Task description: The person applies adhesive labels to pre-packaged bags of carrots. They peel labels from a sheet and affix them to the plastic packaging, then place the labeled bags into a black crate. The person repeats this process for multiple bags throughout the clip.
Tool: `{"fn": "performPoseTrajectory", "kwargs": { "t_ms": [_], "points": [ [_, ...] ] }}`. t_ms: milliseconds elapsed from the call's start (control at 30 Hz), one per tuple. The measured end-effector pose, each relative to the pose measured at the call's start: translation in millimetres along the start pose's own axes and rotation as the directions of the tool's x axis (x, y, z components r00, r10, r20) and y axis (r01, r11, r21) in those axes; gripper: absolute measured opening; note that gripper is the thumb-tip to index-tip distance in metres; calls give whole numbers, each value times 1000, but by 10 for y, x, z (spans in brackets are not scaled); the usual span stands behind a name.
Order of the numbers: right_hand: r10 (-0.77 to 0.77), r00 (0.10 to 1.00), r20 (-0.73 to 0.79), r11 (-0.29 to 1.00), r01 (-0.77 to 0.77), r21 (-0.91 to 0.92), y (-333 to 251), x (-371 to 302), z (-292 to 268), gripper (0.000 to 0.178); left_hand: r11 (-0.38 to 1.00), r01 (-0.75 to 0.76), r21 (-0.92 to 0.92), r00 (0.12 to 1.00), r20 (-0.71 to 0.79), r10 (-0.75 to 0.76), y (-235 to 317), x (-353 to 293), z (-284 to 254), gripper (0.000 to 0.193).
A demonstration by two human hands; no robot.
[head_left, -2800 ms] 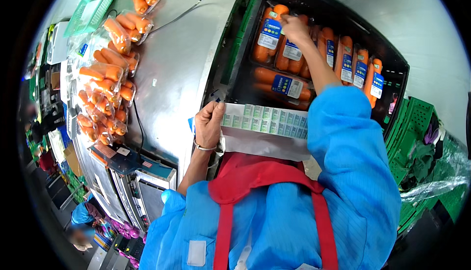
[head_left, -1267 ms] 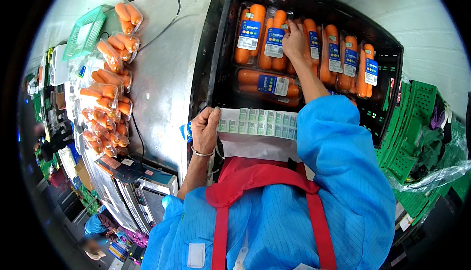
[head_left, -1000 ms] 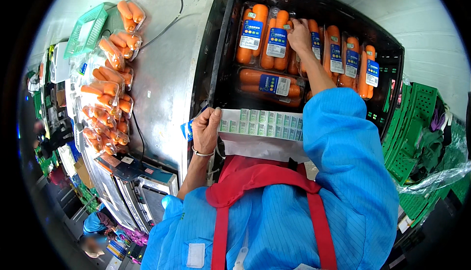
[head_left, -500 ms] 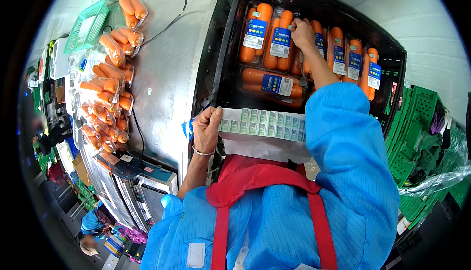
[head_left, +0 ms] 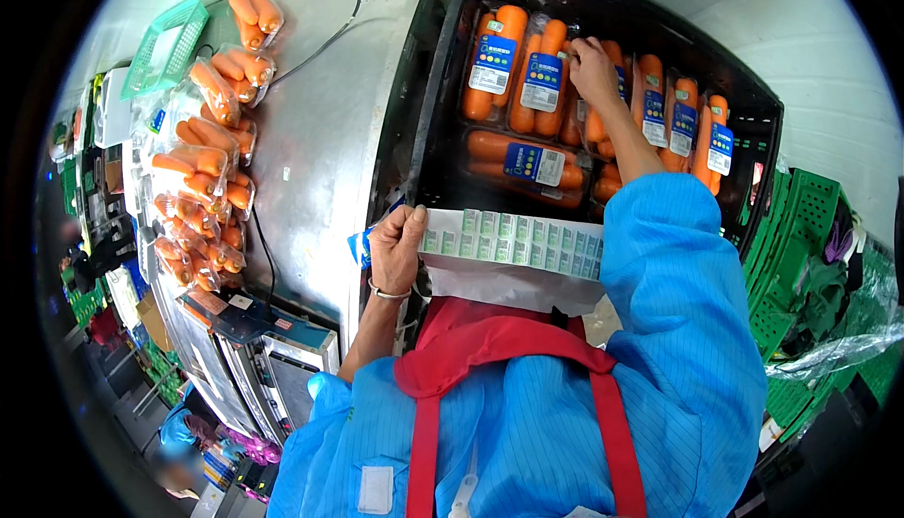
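My left hand [head_left: 396, 247] pinches the left end of a white sheet of small green-and-white stickers [head_left: 513, 238], stretched in front of my red apron. My right hand [head_left: 595, 73] reaches into a black crate [head_left: 441, 85], over a carrot pack in its back row. Its fingertips are bent together against the pack; whatever lies between them is hidden. To the left of that hand stands a carrot pack with a blue-and-white label [head_left: 542, 81]. Another labelled carrot pack [head_left: 527, 166] lies crosswise in front. Small green stickers show on the tops of several packs.
On the left, a steel table [head_left: 325, 113] carries a heap of bagged carrots [head_left: 202, 179] and a green basket [head_left: 166, 45]. A device with a dark top [head_left: 231, 313] stands at its near end. Green crates [head_left: 796, 235] are stacked at right. Another person [head_left: 179, 428] is at lower left.
My right hand has shifted slightly right and nearer to me over the packs. More of the sticker sheet's right end shows. My left hand keeps its grip in the same place.
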State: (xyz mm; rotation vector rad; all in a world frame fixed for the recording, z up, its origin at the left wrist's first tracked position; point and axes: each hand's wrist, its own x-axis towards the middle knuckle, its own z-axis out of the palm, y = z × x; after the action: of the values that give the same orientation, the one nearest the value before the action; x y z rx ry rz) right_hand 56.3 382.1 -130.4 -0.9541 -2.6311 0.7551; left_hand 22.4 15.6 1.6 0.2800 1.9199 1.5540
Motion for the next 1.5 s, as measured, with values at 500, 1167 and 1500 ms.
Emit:
{"fn": "performPoseTrajectory", "kwargs": {
  "t_ms": [500, 1167, 1500],
  "points": [
    [238, 949, 208, 971, -225, -84, 15, 335, 72, 14, 999, -11, 48, 1000, -9, 11, 71, 0, 55, 31],
    [-59, 988, 143, 968, 21, 252, -446, -282, -319, 34, 990, -139, 1, 988, -63, 139, 290, 199, 165, 17],
    [-421, 742, 522, 732, -62, 678, -1528, -1067, -936, 18, 983, -181, -38, 977, -117, 176, 240, 404, 291, 26]
  ]
}}
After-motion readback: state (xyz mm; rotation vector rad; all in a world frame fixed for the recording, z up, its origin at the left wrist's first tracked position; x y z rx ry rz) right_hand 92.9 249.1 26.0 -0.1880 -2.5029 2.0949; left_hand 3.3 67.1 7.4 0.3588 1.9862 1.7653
